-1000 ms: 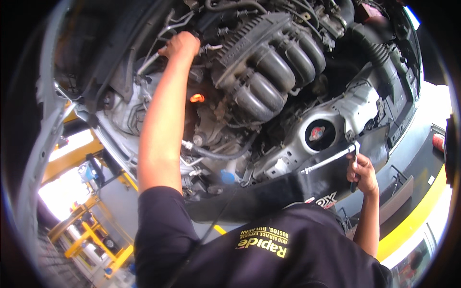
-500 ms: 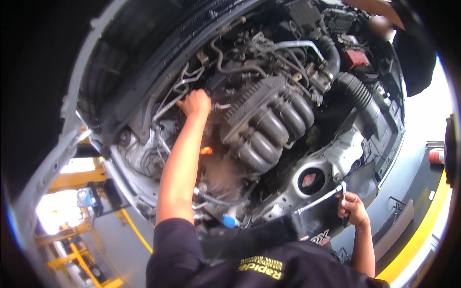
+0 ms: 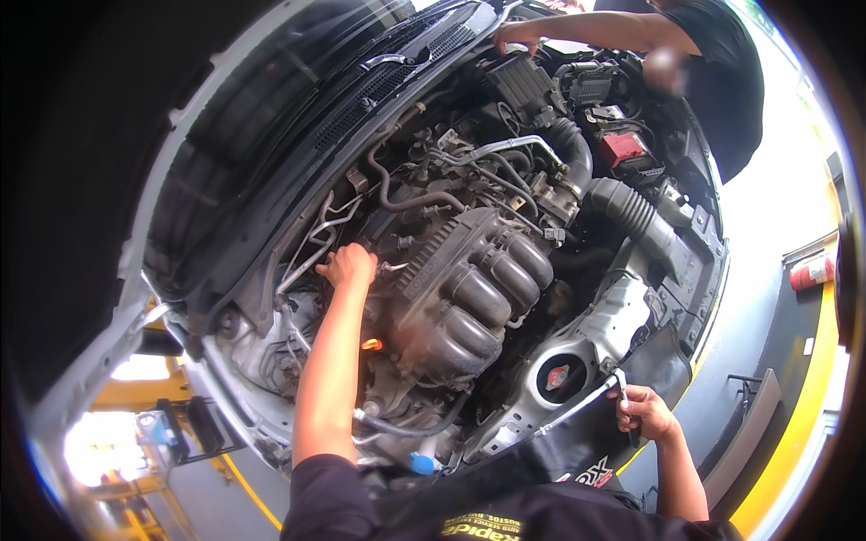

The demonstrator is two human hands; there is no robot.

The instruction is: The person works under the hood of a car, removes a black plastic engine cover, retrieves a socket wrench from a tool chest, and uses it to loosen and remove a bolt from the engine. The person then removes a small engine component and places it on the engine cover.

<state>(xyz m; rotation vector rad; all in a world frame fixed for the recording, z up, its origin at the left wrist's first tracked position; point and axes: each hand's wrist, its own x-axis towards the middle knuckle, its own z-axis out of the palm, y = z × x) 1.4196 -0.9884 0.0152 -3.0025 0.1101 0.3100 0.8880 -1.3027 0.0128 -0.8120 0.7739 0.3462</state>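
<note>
My left hand [image 3: 350, 265] reaches deep into the engine bay, beside the black ribbed engine cover and intake manifold [image 3: 469, 298]. Its fingers are curled downward, and whatever they grip or touch is hidden beneath them. At the front right, my right hand [image 3: 649, 413] is closed round the handle of a ratchet wrench. The long silver extension bar of this ratchet wrench [image 3: 579, 404] points left, over the black fender cover [image 3: 541, 460], near the red radiator cap [image 3: 557, 377].
An orange dipstick handle [image 3: 372, 344] and a blue reservoir cap [image 3: 421, 463] lie near my left forearm. Metal pipes [image 3: 316, 248] run along the far wall of the bay. At the far right, another person's arm [image 3: 595, 32] rests near the battery's red cover [image 3: 624, 149].
My view has shifted, so the engine sits lower and further left in the picture. More of the other person's arm shows. Both my hands keep roughly their places on the car.
</note>
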